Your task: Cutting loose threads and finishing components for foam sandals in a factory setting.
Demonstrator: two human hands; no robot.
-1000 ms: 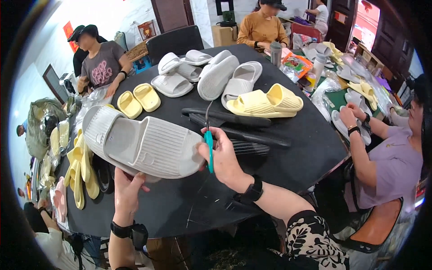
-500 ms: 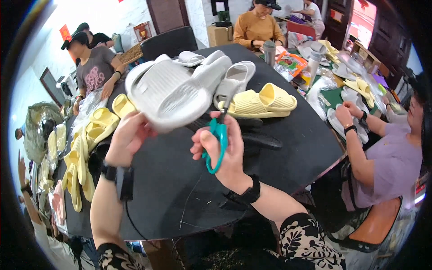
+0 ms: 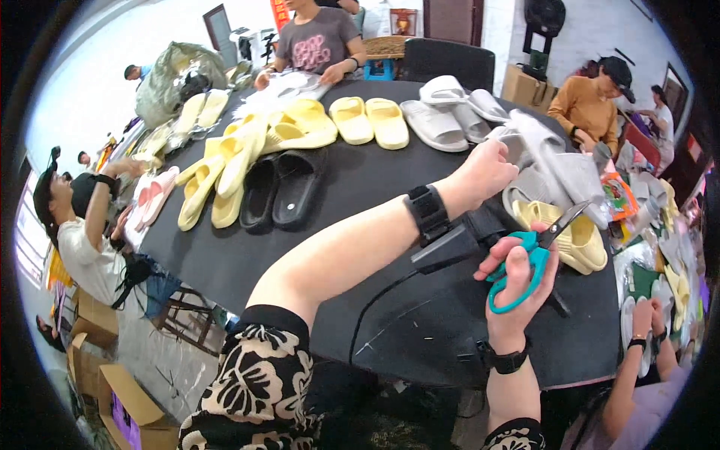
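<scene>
Currently: left hand (image 3: 487,172) is gripping a grey slipper (image 3: 559,169) above the black worktop (image 3: 360,217).
Right hand (image 3: 517,289) is holding teal scissors (image 3: 529,259), fingers (image 3: 517,262) curled shut through the loops, blades parted just under the slipper; yellow slippers (image 3: 577,240) are lying beneath.
</scene>
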